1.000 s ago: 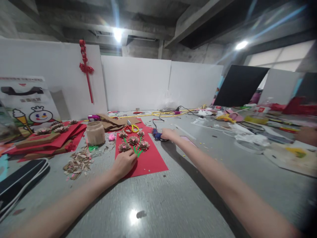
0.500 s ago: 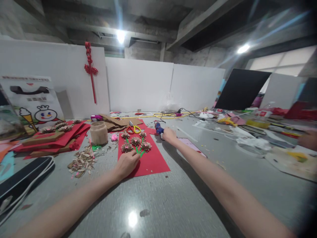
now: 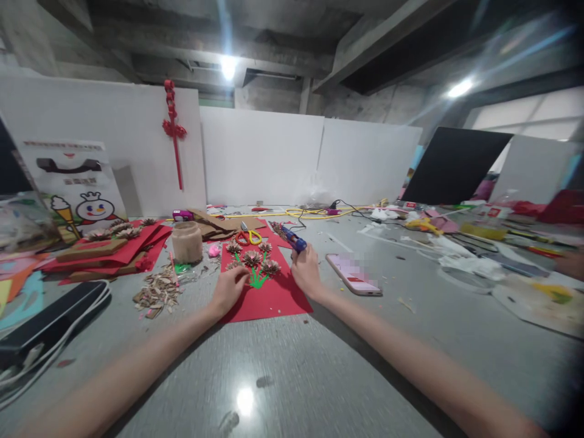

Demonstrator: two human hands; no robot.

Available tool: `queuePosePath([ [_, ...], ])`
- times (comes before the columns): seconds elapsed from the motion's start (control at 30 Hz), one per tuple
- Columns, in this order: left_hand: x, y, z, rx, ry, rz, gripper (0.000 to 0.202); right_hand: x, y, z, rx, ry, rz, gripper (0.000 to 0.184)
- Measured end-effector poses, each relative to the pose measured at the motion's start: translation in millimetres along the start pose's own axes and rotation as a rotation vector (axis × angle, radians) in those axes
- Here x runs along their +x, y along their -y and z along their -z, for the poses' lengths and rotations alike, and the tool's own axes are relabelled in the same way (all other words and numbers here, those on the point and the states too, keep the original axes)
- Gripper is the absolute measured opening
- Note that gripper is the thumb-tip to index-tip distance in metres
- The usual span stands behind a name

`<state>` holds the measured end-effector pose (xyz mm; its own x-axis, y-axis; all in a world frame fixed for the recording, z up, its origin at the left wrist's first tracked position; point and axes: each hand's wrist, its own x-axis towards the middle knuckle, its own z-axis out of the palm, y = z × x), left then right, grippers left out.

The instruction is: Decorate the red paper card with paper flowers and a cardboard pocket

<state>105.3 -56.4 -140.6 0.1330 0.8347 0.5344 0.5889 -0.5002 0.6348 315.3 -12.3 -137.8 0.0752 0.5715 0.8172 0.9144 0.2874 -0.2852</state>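
A red card [image 3: 269, 297] lies on the grey table, with brown paper flowers [image 3: 252, 258] on green stems glued to it. My left hand [image 3: 229, 288] rests on the card's left edge, fingers curled down onto the card beside the green stems. My right hand [image 3: 306, 272] is closed round a blue glue gun [image 3: 292, 238], held over the card's right edge with its tip pointing up and away. Its dark cord runs back across the table.
A phone [image 3: 353, 274] lies just right of my right hand. Behind the card are red-and-yellow scissors [image 3: 246, 236], a jar wrapped in twine [image 3: 187, 241], brown paper scraps [image 3: 157, 293] and stacked red cards [image 3: 104, 252]. Craft clutter covers the right side; white boards stand behind.
My right hand picked the glue gun up from the far side of the card and drew it back toward me. The left hand stayed on the card, shifting slightly up its left edge.
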Motion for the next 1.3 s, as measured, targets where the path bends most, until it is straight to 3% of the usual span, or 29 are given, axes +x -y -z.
queuePosePath([
  [0.17, 1, 4, -0.5, -0.118, -0.031, 0.131, 0.016, -26, 3, 1, 0.153, 0.050, -0.079, 0.026],
  [0.37, 2, -5, 3.3, 0.046, -0.054, 0.100, 0.012, -25, 10, 12, 0.086, 0.272, -0.219, 0.031],
  [0.67, 4, -1, 1.0, 0.088, -0.014, 0.130, 0.018, -26, 14, 18, 0.003, 0.357, -0.176, 0.039],
  [1.1, 9, 13, -4.6, -0.236, 0.071, 0.258, 0.021, -23, 14, 19, -0.010, 0.427, -0.145, 0.039],
  [1.3, 10, 10, -2.9, -0.159, 0.071, 0.248, 0.021, -23, 12, 18, -0.054, 0.463, -0.124, 0.042],
])
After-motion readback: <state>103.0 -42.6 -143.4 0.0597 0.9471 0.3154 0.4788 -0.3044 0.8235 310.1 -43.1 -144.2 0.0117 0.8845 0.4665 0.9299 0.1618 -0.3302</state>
